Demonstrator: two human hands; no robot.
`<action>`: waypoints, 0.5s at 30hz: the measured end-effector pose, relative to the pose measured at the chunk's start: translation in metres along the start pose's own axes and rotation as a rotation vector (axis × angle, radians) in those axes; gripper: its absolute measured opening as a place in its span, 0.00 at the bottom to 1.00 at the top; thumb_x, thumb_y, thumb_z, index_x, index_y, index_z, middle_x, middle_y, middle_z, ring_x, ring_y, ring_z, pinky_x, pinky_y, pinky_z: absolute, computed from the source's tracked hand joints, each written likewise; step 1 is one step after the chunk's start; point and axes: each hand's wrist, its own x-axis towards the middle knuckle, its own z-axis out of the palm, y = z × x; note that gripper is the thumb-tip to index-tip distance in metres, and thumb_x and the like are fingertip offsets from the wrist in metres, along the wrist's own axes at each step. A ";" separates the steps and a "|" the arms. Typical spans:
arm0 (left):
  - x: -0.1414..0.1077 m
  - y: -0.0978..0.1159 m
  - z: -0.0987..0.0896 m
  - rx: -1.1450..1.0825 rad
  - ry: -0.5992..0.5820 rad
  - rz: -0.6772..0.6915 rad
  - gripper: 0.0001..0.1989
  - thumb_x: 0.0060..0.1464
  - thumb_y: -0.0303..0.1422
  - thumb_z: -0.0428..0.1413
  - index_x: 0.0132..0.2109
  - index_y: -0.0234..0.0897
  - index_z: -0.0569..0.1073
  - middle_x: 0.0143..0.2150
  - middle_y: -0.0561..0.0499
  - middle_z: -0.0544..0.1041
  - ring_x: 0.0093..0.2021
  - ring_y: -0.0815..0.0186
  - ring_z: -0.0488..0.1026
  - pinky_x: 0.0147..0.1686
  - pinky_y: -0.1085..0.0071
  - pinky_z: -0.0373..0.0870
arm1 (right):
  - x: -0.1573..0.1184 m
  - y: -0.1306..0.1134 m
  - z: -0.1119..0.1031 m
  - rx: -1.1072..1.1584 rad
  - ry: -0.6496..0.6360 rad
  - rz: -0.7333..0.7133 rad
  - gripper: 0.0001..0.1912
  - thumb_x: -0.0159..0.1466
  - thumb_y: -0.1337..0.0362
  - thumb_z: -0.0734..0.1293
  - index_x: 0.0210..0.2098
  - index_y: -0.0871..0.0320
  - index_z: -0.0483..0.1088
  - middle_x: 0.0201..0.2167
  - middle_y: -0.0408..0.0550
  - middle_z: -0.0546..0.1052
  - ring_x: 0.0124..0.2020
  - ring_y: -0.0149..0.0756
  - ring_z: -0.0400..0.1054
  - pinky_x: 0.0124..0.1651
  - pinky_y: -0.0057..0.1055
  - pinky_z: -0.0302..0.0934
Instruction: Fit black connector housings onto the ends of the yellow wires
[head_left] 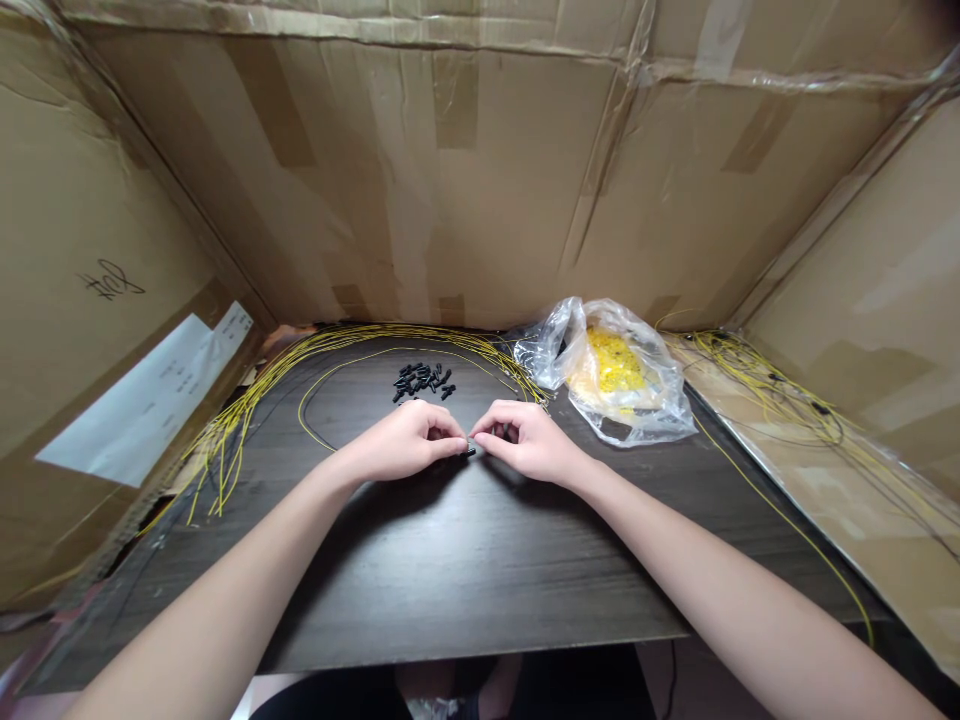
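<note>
My left hand [401, 442] and my right hand [529, 440] meet above the dark wood-grain table [457, 560], their fingertips pinching a small black connector [470, 450]. The piece is tiny and mostly hidden by my fingers. Just beyond my hands lies a loose pile of several black connectors [422, 381]. A bundle of thin yellow wires [390, 334] curves around the far side of the table, with a single loop [311, 420] near my left hand.
A clear plastic bag of yellow parts [611, 372] sits at the far right of the table. Another tangle of yellow wires [772, 385] lies on a cardboard sheet to the right. Taped cardboard walls [450, 170] surround the table at the back and sides.
</note>
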 end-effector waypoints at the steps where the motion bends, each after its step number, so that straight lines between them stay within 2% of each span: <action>1: 0.000 0.001 0.000 -0.006 -0.004 0.003 0.14 0.57 0.40 0.55 0.37 0.35 0.80 0.33 0.50 0.78 0.33 0.65 0.71 0.33 0.72 0.62 | 0.000 0.000 0.000 0.023 -0.003 -0.003 0.05 0.61 0.68 0.67 0.34 0.58 0.76 0.30 0.45 0.74 0.28 0.29 0.65 0.33 0.27 0.58; 10: -0.001 0.003 -0.001 -0.039 -0.012 0.013 0.13 0.57 0.39 0.56 0.36 0.34 0.79 0.31 0.51 0.77 0.31 0.67 0.70 0.31 0.73 0.62 | 0.000 0.000 0.000 0.101 -0.019 0.052 0.04 0.60 0.65 0.70 0.32 0.60 0.74 0.28 0.44 0.74 0.27 0.28 0.63 0.31 0.25 0.57; 15: -0.001 0.003 0.000 0.024 0.093 0.059 0.11 0.57 0.35 0.56 0.34 0.34 0.79 0.32 0.50 0.78 0.33 0.67 0.71 0.34 0.72 0.63 | -0.002 -0.001 -0.003 0.162 -0.037 0.112 0.05 0.61 0.65 0.68 0.31 0.60 0.69 0.23 0.40 0.70 0.24 0.26 0.61 0.28 0.24 0.56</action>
